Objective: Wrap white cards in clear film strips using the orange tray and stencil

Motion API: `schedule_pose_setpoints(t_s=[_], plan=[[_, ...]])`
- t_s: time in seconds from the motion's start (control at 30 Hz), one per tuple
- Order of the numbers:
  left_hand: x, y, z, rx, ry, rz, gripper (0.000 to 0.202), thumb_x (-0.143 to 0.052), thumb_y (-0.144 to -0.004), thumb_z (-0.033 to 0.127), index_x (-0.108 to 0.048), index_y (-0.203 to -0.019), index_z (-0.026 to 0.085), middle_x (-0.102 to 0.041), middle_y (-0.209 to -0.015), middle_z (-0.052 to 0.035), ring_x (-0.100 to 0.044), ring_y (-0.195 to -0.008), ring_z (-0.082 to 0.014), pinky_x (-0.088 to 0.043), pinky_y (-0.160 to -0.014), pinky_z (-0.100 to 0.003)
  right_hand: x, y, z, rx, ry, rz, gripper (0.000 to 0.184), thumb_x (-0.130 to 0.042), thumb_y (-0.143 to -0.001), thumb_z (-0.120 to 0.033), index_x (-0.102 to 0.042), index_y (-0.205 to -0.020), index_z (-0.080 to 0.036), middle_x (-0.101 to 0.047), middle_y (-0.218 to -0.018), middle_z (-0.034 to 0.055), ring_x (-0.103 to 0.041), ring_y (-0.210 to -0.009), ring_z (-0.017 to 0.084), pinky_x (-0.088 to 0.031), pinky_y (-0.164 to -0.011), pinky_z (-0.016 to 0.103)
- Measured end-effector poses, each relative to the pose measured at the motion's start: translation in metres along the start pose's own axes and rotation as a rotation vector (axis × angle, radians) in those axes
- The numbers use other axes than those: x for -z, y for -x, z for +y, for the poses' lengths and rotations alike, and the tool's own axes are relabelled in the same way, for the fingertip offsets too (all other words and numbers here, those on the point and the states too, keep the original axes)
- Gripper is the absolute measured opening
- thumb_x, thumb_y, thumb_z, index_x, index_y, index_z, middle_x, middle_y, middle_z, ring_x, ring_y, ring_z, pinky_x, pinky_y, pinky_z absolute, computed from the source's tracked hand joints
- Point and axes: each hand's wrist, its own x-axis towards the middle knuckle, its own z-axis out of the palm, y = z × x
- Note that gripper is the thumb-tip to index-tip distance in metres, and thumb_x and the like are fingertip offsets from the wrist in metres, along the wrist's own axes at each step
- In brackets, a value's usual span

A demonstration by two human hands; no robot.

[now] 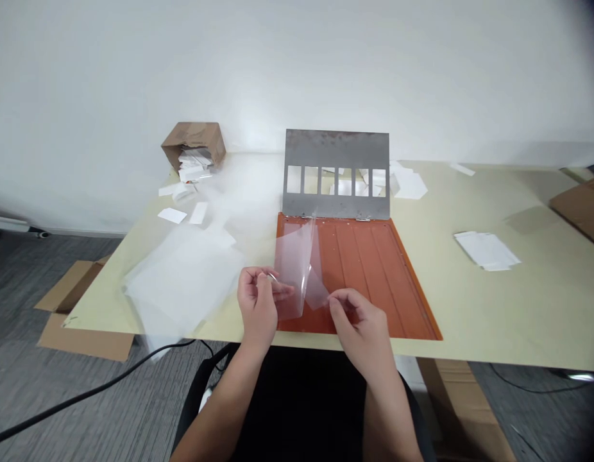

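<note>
1. Your left hand (259,311) and right hand (369,330) each pinch clear film (292,260) between the fingers.
2. The film lies between them, mostly nearer your left, its long axis running away from you.
3. It overlaps the orange board's (374,276) left part; beyond, the grey plate (338,149) rises above the counter (484,308).

Left hand (259,308) pinches clear plastic film (291,256); right hand (363,330), thumb to forefinger, at its opposite edge. Under the grip: ribbed orange-red panel (378,282). Beyond: grey metal plate (336,149), six rectangular cutouts. Left of grip: loose translucent sheets (186,269). Right: flat white card pieces (487,250).
</note>
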Motion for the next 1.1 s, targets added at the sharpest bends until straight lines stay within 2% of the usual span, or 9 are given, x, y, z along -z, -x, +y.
schedule_pose_setpoints(t_s=[0.2, 0.33, 0.53, 1.1], plan=[[-0.004, 0.0, 0.004, 0.002, -0.011, 0.035, 0.018, -0.051, -0.091, 0.037, -0.044, -0.086, 0.021, -0.06, -0.094, 0.0021, -0.065, -0.048, -0.0077, -0.053, -0.044, -0.02, 0.0, -0.002, 0.003, 0.061, 0.108, 0.057, 0.022, -0.049, -0.092, -0.033, -0.062, -0.078, -0.022, -0.067, -0.071, 0.0008, -0.061, -0.064, 0.015, -0.045, -0.062, 0.028], [-0.014, -0.004, 0.009, -0.031, 0.039, 0.142, 0.015, -0.05, -0.09, 0.033, -0.04, -0.085, 0.022, -0.054, -0.093, 0.0044, -0.064, -0.048, -0.0062, -0.046, -0.038, -0.015, -0.003, -0.003, 0.004, 0.092, 0.145, 0.067, 0.021, -0.05, -0.091, -0.032, -0.062, -0.076, -0.022, -0.067, -0.068, -0.0001, -0.06, -0.061, 0.015, -0.044, -0.062, 0.028], [-0.026, -0.009, 0.017, -0.132, 0.065, 0.255, 0.013, -0.049, -0.088, 0.026, -0.038, -0.083, 0.022, -0.05, -0.089, 0.0054, -0.059, -0.043, -0.0041, -0.038, -0.032, -0.015, -0.002, -0.002, 0.008, 0.087, 0.149, 0.069, 0.021, -0.05, -0.091, -0.03, -0.062, -0.076, -0.022, -0.067, -0.069, -0.0002, -0.061, -0.062, 0.015, -0.043, -0.065, 0.029], [-0.037, -0.015, 0.015, -0.264, 0.021, 0.292, 0.015, -0.048, -0.087, 0.019, -0.034, -0.083, 0.022, -0.049, -0.093, 0.0051, -0.057, -0.04, -0.002, -0.034, -0.031, -0.015, -0.003, -0.002, 0.01, 0.092, 0.193, 0.148, 0.019, -0.051, -0.088, -0.029, -0.06, -0.073, -0.021, -0.067, -0.065, -0.002, -0.059, -0.059, 0.014, -0.04, -0.069, 0.03]])
